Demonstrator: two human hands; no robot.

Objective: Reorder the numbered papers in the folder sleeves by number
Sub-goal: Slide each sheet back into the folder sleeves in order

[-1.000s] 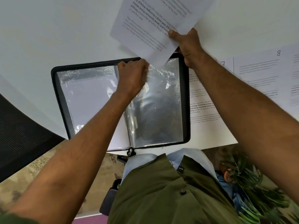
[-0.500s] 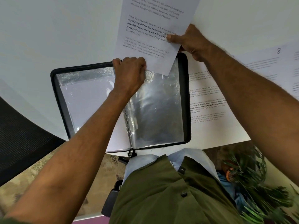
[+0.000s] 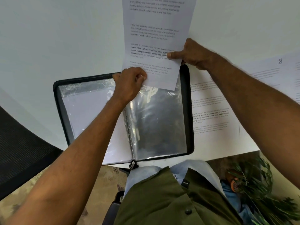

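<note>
Pinching paper (image 3: 155, 39) (hands (image 3: 129, 83) curled, both).

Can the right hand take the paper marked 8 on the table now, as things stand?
Probably not at once: the right hand pinches the printed sheet above the folder. The paper marked 8 lies uncovered to its right, so nothing else blocks it.

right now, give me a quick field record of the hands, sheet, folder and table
left hand: grips the top edge of the right sleeve, at the sheet's lower corner
right hand: pinches the sheet at its right edge
sheet: printed text, held above the sleeve mouth, not inside
folder: black, zipped type, lying open on the table
left sleeve: holds white paper
loose sheets: one beside the folder, one marked 8
</note>
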